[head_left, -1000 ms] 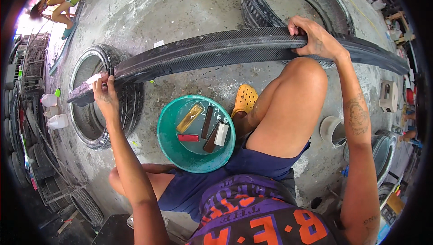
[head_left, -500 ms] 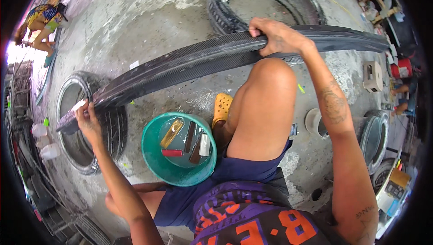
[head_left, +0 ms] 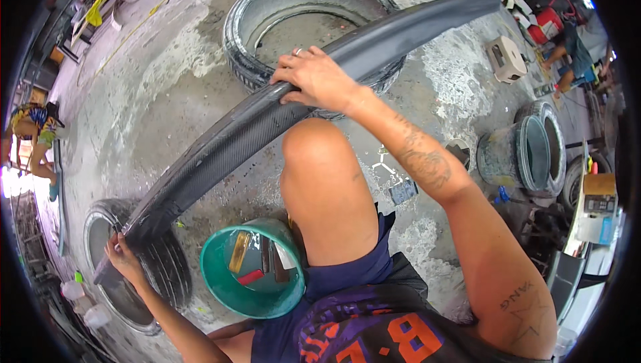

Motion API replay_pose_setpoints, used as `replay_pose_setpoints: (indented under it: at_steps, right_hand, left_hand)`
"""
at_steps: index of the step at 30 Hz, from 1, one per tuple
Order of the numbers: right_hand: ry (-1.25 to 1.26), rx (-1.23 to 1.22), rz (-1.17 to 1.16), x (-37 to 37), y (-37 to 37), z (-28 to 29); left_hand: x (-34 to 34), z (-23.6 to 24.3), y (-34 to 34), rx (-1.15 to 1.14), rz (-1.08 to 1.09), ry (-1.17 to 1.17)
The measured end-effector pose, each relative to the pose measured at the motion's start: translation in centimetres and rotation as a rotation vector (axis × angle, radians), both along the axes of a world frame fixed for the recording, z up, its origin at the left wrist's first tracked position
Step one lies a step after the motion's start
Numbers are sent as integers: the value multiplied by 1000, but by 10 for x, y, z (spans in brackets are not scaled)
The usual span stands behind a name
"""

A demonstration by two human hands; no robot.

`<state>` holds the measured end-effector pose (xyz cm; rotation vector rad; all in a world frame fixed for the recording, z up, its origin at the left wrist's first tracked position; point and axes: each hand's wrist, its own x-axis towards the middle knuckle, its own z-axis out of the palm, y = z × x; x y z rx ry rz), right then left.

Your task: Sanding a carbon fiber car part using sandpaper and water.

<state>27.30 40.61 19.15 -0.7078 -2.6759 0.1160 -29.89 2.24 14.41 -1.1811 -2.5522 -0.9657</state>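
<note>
A long, dark, curved car trim panel (head_left: 230, 137) with a carbon-fibre weave slants from lower left to upper right in front of me. It rests over two tires. My left hand (head_left: 125, 261) has its fingers closed on the panel's near left end. Over the upper edge near the middle, my right hand (head_left: 312, 81) grips the panel with the thumb on the side nearer me. Between my left arm and raised knee stands a green bucket (head_left: 212, 271). It holds water, a yellow block (head_left: 240, 252), a red block (head_left: 251, 277) and several dark and white strips.
One tire (head_left: 244, 22) lies flat beyond the panel; another tire (head_left: 175, 273) is under its left end. To the right are a beige stool (head_left: 506, 59), a grey-green bucket (head_left: 497, 157) and a red container (head_left: 546, 26). Other people are at the far left and far right.
My view has swung. The panel now slants more steeply, and it is turned to show one broad face instead of a ridged profile. Both hands still hold it.
</note>
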Motion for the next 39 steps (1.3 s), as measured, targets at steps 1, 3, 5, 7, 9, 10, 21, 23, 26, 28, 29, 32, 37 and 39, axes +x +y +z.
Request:
replay_pose_setpoints:
  at_steps: [1,3,5,7,9,10,21,23,26,28,29,32,37,39]
  right_hand:
    - [57,23,-54,-4,-3,-7]
    - [118,27,-120,-12,1,-18]
    - [172,38,-92,-18,12,-26]
    - [195,30,-71,-23,21,-30]
    - [183,7,-59,-24,29,-32]
    - [233,32,-39,-24,31,-32]
    - [229,-100,-47,-22,33,-27]
    - [272,-83,-30,-23,29,-26]
    - [267,-103,-59,-24,27,-23]
    - [255,-121,-69,-23,31,-21]
    - [229,-156,-23,-20,37,-18]
    - [181,-423,72,-10,67,-9]
    - [-78,-270,36,-9,96,-14]
    - [-69,-285,56,-12,102,-18]
  left_hand:
    - [-6,0,7,17,-48,44]
    - [-18,-1,21,-38,-75,52]
    - [-28,-4,32,-88,-47,126]
    - [-36,-8,40,-152,10,159]
    - [-40,-11,44,-119,-39,165]
    - [-40,-12,44,-142,15,93]
    - [-18,-3,51,-87,-23,165]
    - [-16,-2,51,-68,-52,196]
    - [-13,-2,51,-51,-69,221]
    - [-14,-3,50,-32,-39,169]
    - [-14,-3,50,-31,-46,193]
    - [-19,-6,52,-63,-48,181]
    - [-29,-11,65,-59,-61,141]
    - [-32,-12,69,-53,-50,132]
